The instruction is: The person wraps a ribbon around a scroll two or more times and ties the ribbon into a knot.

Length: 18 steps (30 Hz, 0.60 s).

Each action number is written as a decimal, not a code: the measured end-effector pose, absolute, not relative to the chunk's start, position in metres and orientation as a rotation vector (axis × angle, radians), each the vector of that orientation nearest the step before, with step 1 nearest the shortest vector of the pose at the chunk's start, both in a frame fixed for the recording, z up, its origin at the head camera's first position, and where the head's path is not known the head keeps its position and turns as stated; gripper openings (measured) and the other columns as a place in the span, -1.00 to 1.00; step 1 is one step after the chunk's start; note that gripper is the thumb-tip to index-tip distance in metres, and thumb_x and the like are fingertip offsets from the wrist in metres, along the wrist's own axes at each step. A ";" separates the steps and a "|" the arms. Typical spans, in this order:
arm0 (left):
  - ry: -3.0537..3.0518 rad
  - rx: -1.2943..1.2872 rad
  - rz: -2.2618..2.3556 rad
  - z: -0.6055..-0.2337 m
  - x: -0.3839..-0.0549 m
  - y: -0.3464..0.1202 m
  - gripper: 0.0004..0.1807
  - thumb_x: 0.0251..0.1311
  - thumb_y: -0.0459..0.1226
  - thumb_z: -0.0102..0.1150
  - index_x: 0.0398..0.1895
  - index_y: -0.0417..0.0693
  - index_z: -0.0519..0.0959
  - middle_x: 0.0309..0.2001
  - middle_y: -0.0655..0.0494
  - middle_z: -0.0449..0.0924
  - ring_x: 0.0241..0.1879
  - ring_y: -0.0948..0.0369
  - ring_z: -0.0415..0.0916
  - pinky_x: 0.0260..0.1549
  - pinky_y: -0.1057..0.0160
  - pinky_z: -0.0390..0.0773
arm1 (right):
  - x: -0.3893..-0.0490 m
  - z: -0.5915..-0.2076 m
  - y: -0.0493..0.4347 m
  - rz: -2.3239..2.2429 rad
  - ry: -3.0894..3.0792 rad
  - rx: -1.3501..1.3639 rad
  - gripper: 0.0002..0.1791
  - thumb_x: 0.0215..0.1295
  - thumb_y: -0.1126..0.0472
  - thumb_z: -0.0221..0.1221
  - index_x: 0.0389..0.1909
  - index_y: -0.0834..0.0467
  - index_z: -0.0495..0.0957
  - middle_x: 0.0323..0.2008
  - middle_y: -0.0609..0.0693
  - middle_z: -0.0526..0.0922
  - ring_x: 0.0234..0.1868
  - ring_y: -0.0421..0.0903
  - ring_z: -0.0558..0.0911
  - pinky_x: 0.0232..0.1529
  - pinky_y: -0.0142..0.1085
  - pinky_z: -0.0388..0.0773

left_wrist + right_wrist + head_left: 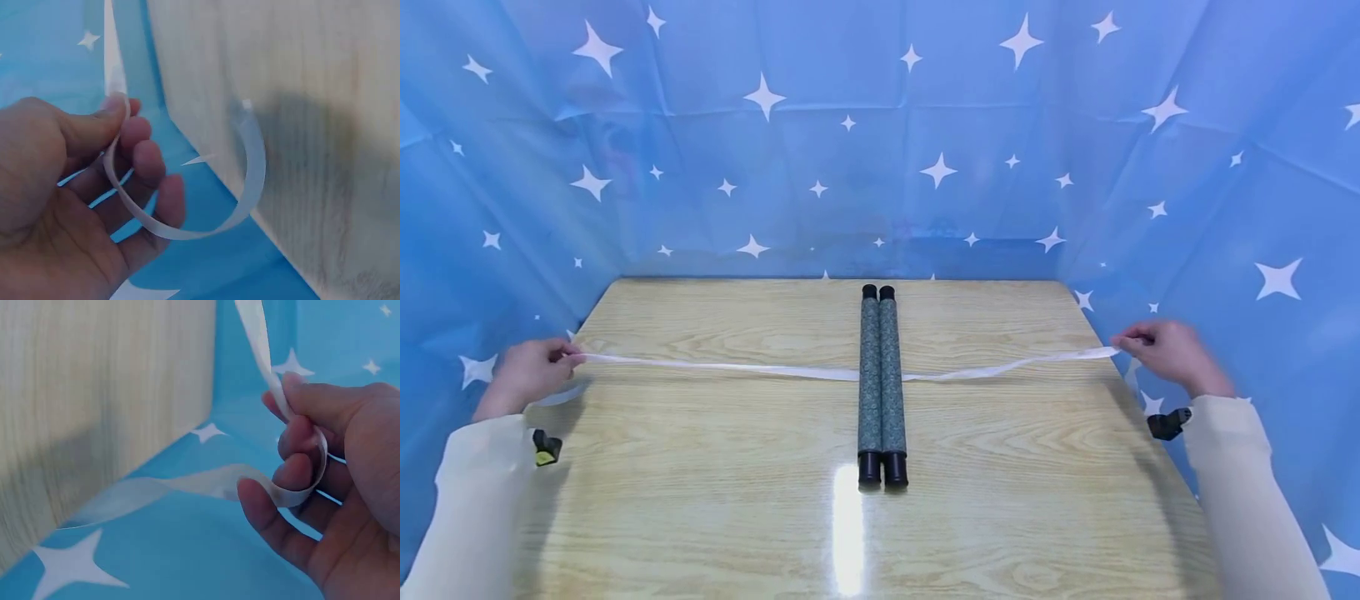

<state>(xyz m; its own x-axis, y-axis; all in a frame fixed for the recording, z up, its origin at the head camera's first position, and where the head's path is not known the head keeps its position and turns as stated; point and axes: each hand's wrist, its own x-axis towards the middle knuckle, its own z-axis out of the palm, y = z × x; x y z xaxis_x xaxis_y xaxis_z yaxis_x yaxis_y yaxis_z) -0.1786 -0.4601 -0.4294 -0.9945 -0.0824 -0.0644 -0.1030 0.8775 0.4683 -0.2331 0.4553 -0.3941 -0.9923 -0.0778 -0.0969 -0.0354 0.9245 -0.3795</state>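
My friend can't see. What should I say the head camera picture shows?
A person's left hand and right hand hold out a white ribbon, which runs under two grey-green rods lying side by side on a wooden table. Blue cloth with white stars hangs behind.

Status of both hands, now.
Left hand: closed, pinching the white ribbon.
Right hand: closed, pinching the white ribbon beyond the rods.

Got creased blue cloth (850, 50) on three sides, printed all over with white four-pointed stars (1021, 42). Also got a pale wood-grain table (700, 500) with a bright streak of glare (847, 533) toward the near side.
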 end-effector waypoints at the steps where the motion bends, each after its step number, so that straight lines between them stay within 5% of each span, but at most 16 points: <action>1: 2.992 -0.148 0.735 -0.430 -0.179 -0.460 -0.63 0.55 -0.18 -0.01 -0.03 -0.40 0.56 -0.37 -0.14 0.56 -0.43 0.06 0.38 -0.55 0.22 0.36 | -0.234 -0.397 0.454 -0.575 2.980 -0.102 -0.37 0.57 -0.22 0.00 0.08 0.30 0.64 -0.13 0.29 0.69 -0.32 -0.01 0.55 -0.38 -0.21 0.45; 7: 2.876 -0.193 0.677 -0.433 -0.178 -0.454 -0.51 0.49 -0.10 0.08 0.14 -0.42 0.47 0.03 -0.51 0.49 -0.12 -0.24 0.47 -0.34 0.00 0.56 | -0.239 -0.405 0.442 -0.571 2.954 -0.173 -0.43 0.60 -0.14 -0.01 0.16 0.30 0.57 0.04 0.40 0.64 -0.08 0.21 0.65 -0.17 0.00 0.61; 12: 2.924 -0.179 0.638 -0.432 -0.180 -0.434 -0.25 0.51 0.08 0.00 0.34 -0.47 0.30 0.21 -0.64 0.30 0.11 -0.46 0.35 -0.11 -0.34 0.51 | -0.237 -0.402 0.429 -0.555 2.892 -0.147 -0.28 0.58 -0.28 -0.08 0.37 0.26 0.38 0.34 0.56 0.33 0.26 0.52 0.42 0.07 0.34 0.47; 18: 3.031 -0.037 0.701 -0.429 -0.188 -0.388 -0.20 0.51 0.15 -0.02 0.33 -0.48 0.33 0.22 -0.62 0.32 0.16 -0.45 0.30 -0.06 -0.36 0.47 | -0.236 -0.398 0.398 -0.598 2.878 -0.175 -0.16 0.52 -0.36 -0.06 0.48 0.23 0.24 0.43 0.48 0.28 0.38 0.45 0.34 0.17 0.34 0.43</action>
